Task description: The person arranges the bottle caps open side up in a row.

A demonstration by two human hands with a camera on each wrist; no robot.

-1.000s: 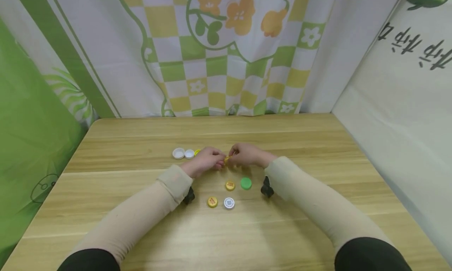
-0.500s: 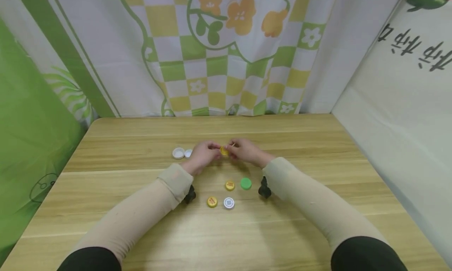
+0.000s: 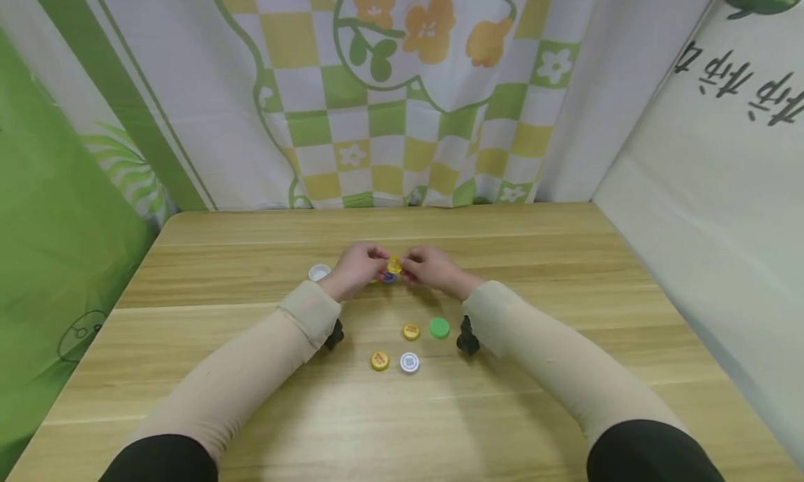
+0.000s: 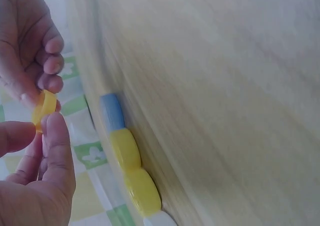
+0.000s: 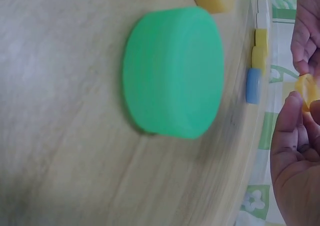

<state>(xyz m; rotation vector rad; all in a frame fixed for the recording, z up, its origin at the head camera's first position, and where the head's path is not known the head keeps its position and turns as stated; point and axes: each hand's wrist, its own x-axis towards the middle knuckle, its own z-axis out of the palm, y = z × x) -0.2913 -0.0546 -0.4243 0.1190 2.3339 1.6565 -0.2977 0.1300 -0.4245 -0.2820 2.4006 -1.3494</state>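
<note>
The left sleeve (image 3: 232, 370), the one toward the desk's (image 3: 82, 398) left edge, and the right sleeve (image 3: 565, 356), toward its right edge, are plain beige and close-fitting; paler cuffs (image 3: 310, 309) turn back broadly at the wrists; black fabric (image 3: 650, 454) covers each arm higher up; small, knobbly black fittings (image 3: 467, 337) show beneath both cuffs; the left hand (image 3: 356, 267) and right hand (image 3: 435, 267) are ungloved.

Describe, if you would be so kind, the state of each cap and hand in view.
Held yellow cap: raised off the table, between both hands.
Left hand: pinching it.
Right hand: also pinching it.
Green cap: flat on the table, plain top up.
Printed white cap: flat, print up.
Printed yellow caps: print up, apart.
Blue cap: on the table, ending a row.
Row yellow caps: side by side.
Row white caps: side by side.
</note>
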